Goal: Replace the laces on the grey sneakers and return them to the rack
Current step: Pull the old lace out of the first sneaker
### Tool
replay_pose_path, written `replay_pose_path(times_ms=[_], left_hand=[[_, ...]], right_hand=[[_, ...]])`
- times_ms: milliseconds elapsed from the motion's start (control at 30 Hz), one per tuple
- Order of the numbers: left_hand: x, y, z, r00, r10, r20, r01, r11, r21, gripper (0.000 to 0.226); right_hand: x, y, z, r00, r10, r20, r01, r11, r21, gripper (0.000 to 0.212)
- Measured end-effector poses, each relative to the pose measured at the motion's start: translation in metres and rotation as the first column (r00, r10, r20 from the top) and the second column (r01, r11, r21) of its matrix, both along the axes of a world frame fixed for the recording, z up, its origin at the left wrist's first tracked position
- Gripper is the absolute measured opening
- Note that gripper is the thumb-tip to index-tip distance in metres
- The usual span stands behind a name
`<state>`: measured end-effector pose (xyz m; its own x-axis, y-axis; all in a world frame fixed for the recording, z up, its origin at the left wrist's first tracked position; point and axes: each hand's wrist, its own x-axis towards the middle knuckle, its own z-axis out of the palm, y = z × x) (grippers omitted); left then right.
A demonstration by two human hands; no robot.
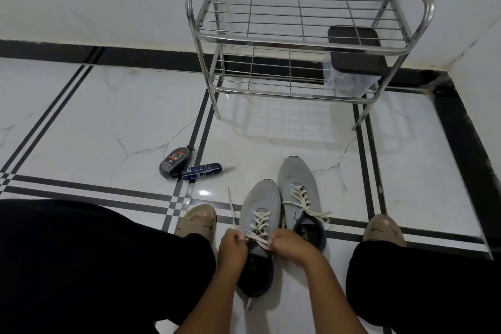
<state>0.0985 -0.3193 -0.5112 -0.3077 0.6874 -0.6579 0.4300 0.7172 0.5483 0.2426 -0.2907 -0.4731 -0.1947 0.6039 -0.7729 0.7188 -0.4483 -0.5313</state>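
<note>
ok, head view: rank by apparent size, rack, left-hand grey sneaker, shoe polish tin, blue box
1. rack
2. left-hand grey sneaker, though it lies nearer the camera than the rack
3/4. shoe polish tin and blue box look about alike, touching on the floor; not ranked.

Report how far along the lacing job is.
Done: right sneaker looks laced with a white lace. In hand: both hands, left and right, pinch the lace ends at the left sneaker's top. Left: finish it, then move both sneakers from the floor onto the rack.
</note>
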Motion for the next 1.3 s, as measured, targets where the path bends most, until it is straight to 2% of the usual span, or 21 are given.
replay_pose_path(times_ms=[33, 100, 233, 300, 333, 400, 467, 500, 533, 567, 600, 633, 667, 733, 800, 833, 900, 967, 1067, 1200, 1300], left_hand=[[-0.002, 0.004, -0.005, 0.996, 0.084, 0.041, -0.081, 0.994, -0.069, 0.013], [-0.002, 0.01, -0.003, 0.991, 0.068, 0.112, -0.054, 0.991, -0.125, 0.015], [0.003, 0.009, 0.007, 0.979, -0.155, 0.136, 0.15, 0.988, 0.045, 0.008], [0.001, 0.013, 0.012, 0.963, 0.11, 0.245, -0.107, 0.994, -0.026, 0.01], [-0.002, 0.015, 0.012, 0.89, 0.314, 0.33, -0.3, 0.949, -0.094, 0.014], [-0.008, 0.018, 0.018, 0.624, 0.63, 0.463, -0.603, 0.765, -0.228, 0.019], [-0.013, 0.02, 0.027, 0.366, 0.763, 0.532, -0.749, 0.581, -0.318, 0.028], [-0.013, 0.022, 0.029, 0.361, 0.777, 0.516, -0.755, 0.568, -0.327, 0.043], [-0.014, 0.022, 0.031, 0.501, 0.745, 0.441, -0.701, 0.648, -0.299, 0.059], [-0.013, 0.021, 0.029, 0.693, 0.663, 0.285, -0.612, 0.749, -0.253, 0.07], [-0.012, 0.02, 0.028, 0.848, 0.523, 0.088, -0.503, 0.846, -0.177, 0.072], [-0.011, 0.017, 0.026, 0.924, 0.377, -0.064, -0.382, 0.919, -0.096, 0.067], [-0.009, 0.014, 0.023, 0.959, 0.244, -0.142, -0.25, 0.968, -0.028, 0.058], [-0.003, 0.004, 0.022, 0.982, -0.031, -0.184, 0.029, 1.0, -0.011, 0.041], [0.003, -0.004, 0.021, 0.944, -0.246, -0.221, 0.24, 0.969, -0.054, 0.029], [0.005, -0.008, 0.019, 0.921, -0.299, -0.25, 0.295, 0.954, -0.054, 0.025], [0.006, -0.01, 0.018, 0.887, -0.331, -0.321, 0.34, 0.94, -0.028, 0.019], [0.006, -0.01, 0.019, 0.877, -0.31, -0.367, 0.329, 0.944, -0.012, 0.016], [0.001, -0.008, 0.021, 0.931, -0.136, -0.338, 0.157, 0.987, 0.036, 0.022], [-0.005, -0.012, 0.025, 0.946, 0.018, -0.325, 0.016, 0.995, 0.102, 0.018], [0.0, -0.013, 0.029, 0.857, -0.121, -0.501, 0.284, 0.922, 0.263, 0.025]], right_hand=[[0.004, 0.0, 0.001, 0.996, -0.075, -0.041, 0.072, 0.995, -0.067, 0.017], [0.007, -0.002, 0.007, 0.973, -0.205, -0.11, 0.187, 0.97, -0.152, 0.021], [0.004, -0.003, 0.015, 0.993, -0.077, -0.095, 0.073, 0.997, -0.039, 0.022], [0.006, -0.001, 0.017, 0.945, -0.288, -0.156, 0.286, 0.958, -0.036, 0.022], [0.008, 0.002, 0.017, 0.883, -0.424, -0.201, 0.418, 0.906, -0.072, 0.019], [0.01, 0.006, 0.022, 0.713, -0.632, -0.302, 0.625, 0.769, -0.134, 0.012], [0.012, 0.012, 0.03, 0.4, -0.799, -0.449, 0.804, 0.541, -0.247, 0.007], [0.013, 0.015, 0.034, 0.262, -0.824, -0.503, 0.852, 0.442, -0.28, 0.015], [0.014, 0.015, 0.037, 0.252, -0.813, -0.525, 0.874, 0.424, -0.236, 0.032], [0.014, 0.014, 0.035, 0.384, -0.788, -0.481, 0.867, 0.487, -0.106, 0.047], [0.012, 0.01, 0.034, 0.601, -0.724, -0.337, 0.79, 0.603, 0.114, 0.052], [0.009, 0.005, 0.03, 0.752, -0.643, -0.145, 0.65, 0.685, 0.329, 0.044], [0.005, -0.001, 0.022, 0.816, -0.577, -0.011, 0.52, 0.727, 0.448, 0.028], [-0.003, -0.018, 0.014, 0.88, -0.468, 0.082, 0.409, 0.834, 0.37, 0.006], [-0.007, -0.036, 0.001, 0.962, -0.222, 0.161, 0.191, 0.963, 0.189, 0.018], [-0.008, -0.044, -0.005, 0.97, -0.152, 0.191, 0.12, 0.979, 0.167, 0.025], [-0.011, -0.055, -0.017, 0.953, -0.182, 0.24, 0.122, 0.962, 0.244, 0.028], [-0.017, -0.061, -0.02, 0.938, -0.266, 0.222, 0.183, 0.925, 0.333, 0.012], [-0.017, -0.058, -0.019, 0.859, -0.485, 0.167, 0.428, 0.857, 0.288, 0.013], [-0.012, -0.052, -0.022, 0.886, -0.448, 0.119, 0.429, 0.89, 0.154, 0.024], [-0.019, -0.047, -0.02, 0.913, -0.407, 0.008, 0.398, 0.896, 0.196, 0.004]])
